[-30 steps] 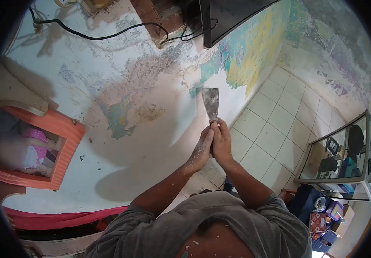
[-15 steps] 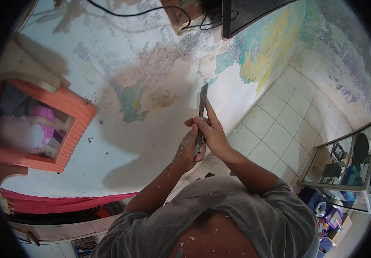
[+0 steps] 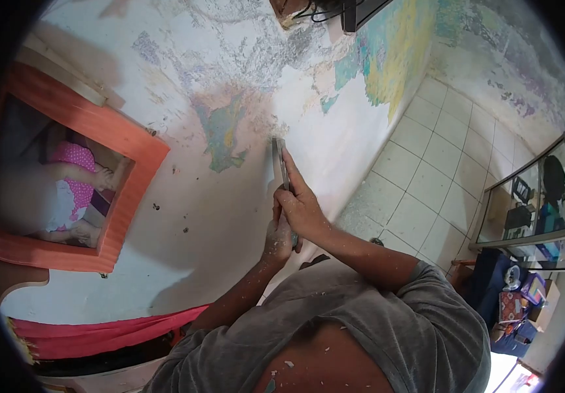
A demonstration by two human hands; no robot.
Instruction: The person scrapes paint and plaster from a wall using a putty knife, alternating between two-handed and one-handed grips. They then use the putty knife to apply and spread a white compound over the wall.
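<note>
Both my hands grip a scraper with a long, narrow metal blade (image 3: pixel 278 157), its tip up at the wall. My left hand (image 3: pixel 278 241) is closed round the handle, which is mostly hidden. Higher up, my right hand (image 3: pixel 303 211) wraps the tool, with a finger stretched along the blade. The tip is at the edge of a rough, bare patch on the white wall (image 3: pixel 230 209); whether it touches cannot be made out. A green and yellow patch of old paint (image 3: pixel 222 134) lies to the left of the tip. Pale flakes speckle my forearms and grey shirt.
An orange frame (image 3: pixel 145 154) is on the wall at left, with a person in pink dotted clothing visible inside it. Right of the wall runs a tiled floor (image 3: pixel 420 157). A glass cabinet (image 3: pixel 525 203) stands far right, near piled belongings. Pink cloth (image 3: pixel 99 334) hangs lower left.
My hands and the scraper have moved left across the wall, and the blade tip now sits beside the bare patch. The camera view has shifted too, with less of the dark screen showing above.
</note>
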